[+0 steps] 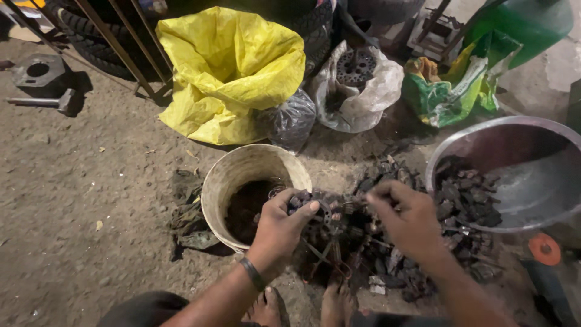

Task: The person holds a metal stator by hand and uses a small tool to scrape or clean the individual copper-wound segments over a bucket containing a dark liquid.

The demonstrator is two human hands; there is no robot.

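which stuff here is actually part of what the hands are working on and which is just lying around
In use: left hand, right hand, dark metal part held between them, scrap pile, cream bucket, metal basin.

Lying about: yellow sack, hammer, green bag, tyre.

Under my hands I see bare, gritty dirt ground (91, 200). Just left of my grip a pale bucket (242, 166) stands on it, a dark rag (189, 212) beside that. Beyond my grip sits a yellow sack (230, 72); right of it, a metal basin (520, 175). Dark scrap pieces (387, 266) lie directly below.
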